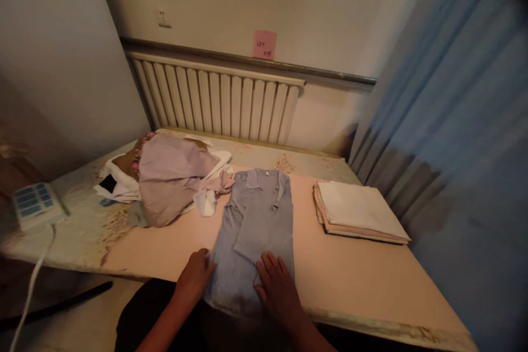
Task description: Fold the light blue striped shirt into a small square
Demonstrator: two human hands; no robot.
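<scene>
Across the long pink-topped table [355,280], a grey-blue striped cotton shirt [258,214] lies flat. Its collar is at the far end, its long axis runs straight away from the person, and its hem is at the near edge. The right hand [278,286] rests open-palmed on the lower cloth, fingers spread, gripping nothing. The left hand [193,278] touches the shirt's left edge with fingers curled; whether they pinch cloth, I cannot tell.

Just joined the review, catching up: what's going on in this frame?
A person is at a pink-topped table with a blue-grey striped shirt laid front-up, its sides apparently folded in. The right hand lies flat and open on the shirt's lower part. The left hand is at its lower left edge, grip unclear. A heap of unfolded clothes sits to the left, and a neat stack of folded cloths to the right.
</scene>
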